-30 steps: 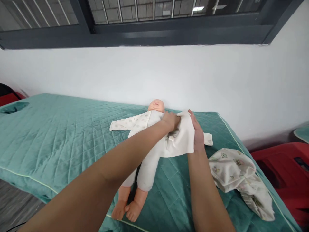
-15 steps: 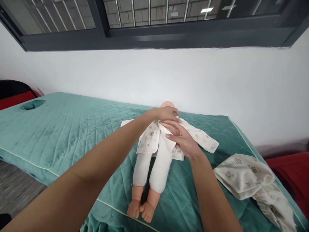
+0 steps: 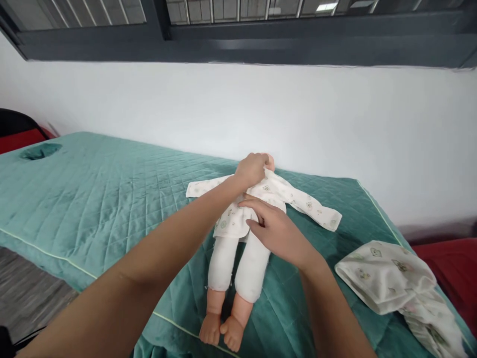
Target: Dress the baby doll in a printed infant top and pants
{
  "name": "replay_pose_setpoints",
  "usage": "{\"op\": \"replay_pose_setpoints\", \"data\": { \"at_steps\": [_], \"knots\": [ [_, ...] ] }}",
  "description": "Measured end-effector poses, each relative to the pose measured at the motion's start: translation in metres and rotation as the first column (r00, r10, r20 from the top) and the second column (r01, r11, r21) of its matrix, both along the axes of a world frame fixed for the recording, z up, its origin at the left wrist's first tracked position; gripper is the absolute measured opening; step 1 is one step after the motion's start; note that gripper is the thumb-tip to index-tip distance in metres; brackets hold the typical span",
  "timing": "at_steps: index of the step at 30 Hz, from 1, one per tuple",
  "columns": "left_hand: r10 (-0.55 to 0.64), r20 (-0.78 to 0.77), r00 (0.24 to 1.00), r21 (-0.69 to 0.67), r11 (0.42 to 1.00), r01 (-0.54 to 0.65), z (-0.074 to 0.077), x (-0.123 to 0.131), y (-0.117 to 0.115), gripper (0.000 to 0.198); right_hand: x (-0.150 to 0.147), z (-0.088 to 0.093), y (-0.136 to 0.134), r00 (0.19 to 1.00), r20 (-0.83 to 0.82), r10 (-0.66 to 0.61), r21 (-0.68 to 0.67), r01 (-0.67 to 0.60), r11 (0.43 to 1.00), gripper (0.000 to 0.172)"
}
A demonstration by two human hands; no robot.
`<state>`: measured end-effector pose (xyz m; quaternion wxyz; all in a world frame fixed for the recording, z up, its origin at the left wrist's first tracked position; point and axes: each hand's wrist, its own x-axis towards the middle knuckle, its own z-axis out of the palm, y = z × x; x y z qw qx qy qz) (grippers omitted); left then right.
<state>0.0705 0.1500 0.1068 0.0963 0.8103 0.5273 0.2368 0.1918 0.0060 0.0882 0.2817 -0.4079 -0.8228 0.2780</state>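
Observation:
A baby doll (image 3: 222, 263) lies on its back on the green bed, its feet toward me and its head mostly hidden. It wears a white printed baby shirt (image 3: 233, 221), the sleeves spread to both sides. At the collar, just below the doll's head, my left hand (image 3: 253, 169) is closed on the shirt; its fingertips are partly hidden. My right hand (image 3: 274, 228) rests over the shirt front at the doll's belly. Its thumb and index finger are apart, the other fingers bent.
A crumpled piece of white printed baby clothing (image 3: 387, 273) lies on the right of the bed. The green quilted cover (image 3: 122, 199) has a hole (image 3: 40, 151) at far left. Behind stands a white wall (image 3: 186, 109) under a dark window frame (image 3: 279, 47). Red items flank the bed.
My left hand has moved up to the collar, its fingers now curled in. The shirt's right-hand side now covers the doll's chest. My right hand has shifted slightly down.

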Motion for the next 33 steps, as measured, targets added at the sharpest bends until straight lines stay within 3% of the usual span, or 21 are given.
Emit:
{"op": "replay_pose_setpoints", "data": {
  "at_steps": [2, 4, 8, 11, 14, 17, 21, 23, 25, 27, 31, 33],
  "knots": [
    [0.101, 0.037, 0.994, 0.062, 0.993, -0.103, -0.009, -0.009, 0.002, 0.037, 0.0, 0.004, -0.001, 0.998, -0.051, 0.025, -0.078, -0.029, 0.996, 0.039],
    [0.127, 0.119, 0.985, 0.132, 0.981, -0.143, -0.022, -0.02, -0.003, 0.031, 0.003, 0.006, 0.003, 0.991, -0.137, 0.005, -0.096, -0.018, 0.995, 0.032],
    [0.044, 0.367, 0.929, 0.182, 0.976, -0.119, -0.063, -0.052, -0.038, 0.018, 0.018, -0.009, 0.025, 0.917, -0.335, -0.215, 0.033, 0.239, 0.971, 0.024],
    [0.171, 0.536, 0.827, 0.088, 0.963, -0.256, -0.099, -0.078, -0.079, 0.018, 0.03, -0.032, 0.044, 0.806, -0.422, -0.415, 0.043, 0.475, 0.879, 0.02],
    [0.255, 0.569, 0.782, -0.1, 0.965, -0.242, -0.121, -0.095, -0.114, 0.019, 0.038, -0.051, 0.054, 0.681, -0.495, -0.54, -0.069, 0.588, 0.806, 0.02],
    [0.221, 0.524, 0.823, -0.14, 0.975, -0.172, -0.126, -0.102, -0.135, 0.02, 0.046, -0.062, 0.051, 0.58, -0.478, -0.659, -0.125, 0.698, 0.705, 0.026],
    [0.167, 0.455, 0.874, -0.116, 0.985, -0.128, -0.122, -0.106, -0.146, 0.018, 0.064, -0.075, 0.041, 0.484, -0.226, -0.845, -0.128, 0.846, 0.518, 0.037],
    [0.156, 0.456, 0.876, -0.114, 0.987, -0.117, -0.12, -0.107, -0.147, 0.019, 0.073, -0.085, 0.036, 0.433, -0.185, -0.882, -0.236, 0.852, 0.468, 0.034],
    [0.159, 0.46, 0.873, -0.122, 0.986, -0.115, -0.12, -0.107, -0.146, 0.02, 0.08, -0.094, 0.033, 0.35, -0.343, -0.872, -0.401, 0.785, 0.472, 0.023],
    [0.161, 0.466, 0.87, -0.13, 0.985, -0.112, -0.121, -0.107, -0.146, 0.021, 0.085, -0.099, 0.031, 0.237, -0.54, -0.808, -0.514, 0.667, 0.539, 0.015],
    [0.157, 0.485, 0.86, -0.133, 0.986, -0.105, -0.122, -0.108, -0.145, 0.022, 0.091, -0.1, 0.029, 0.134, -0.732, -0.668, -0.566, 0.426, 0.706, 0.02],
    [0.166, 0.492, 0.855, -0.139, 0.984, -0.111, -0.122, -0.108, -0.145, 0.022, 0.096, -0.098, 0.031, 0.109, -0.761, -0.64, -0.575, 0.344, 0.742, 0.021]
  ]
}}
